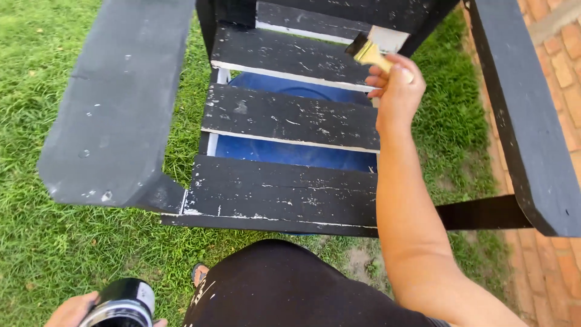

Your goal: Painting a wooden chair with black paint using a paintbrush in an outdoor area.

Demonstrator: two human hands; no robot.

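Observation:
My right hand (396,88) grips a paintbrush (367,51) with a yellow handle and dark bristles, held against the right end of a rear seat slat (290,54) of a black-painted wooden chair. The chair's slats (284,118) show white flecks and white edges where paint is thin. My left hand (75,310), at the bottom left, holds a small black paint can (124,303) with a white label, low over the grass.
The chair's broad left armrest (115,103) and right armrest (526,115) flank the seat. A blue object (290,151) lies under the slats. Grass (36,242) surrounds the chair; brick paving (557,260) runs along the right. My dark-clothed knee (284,284) is near the front slat.

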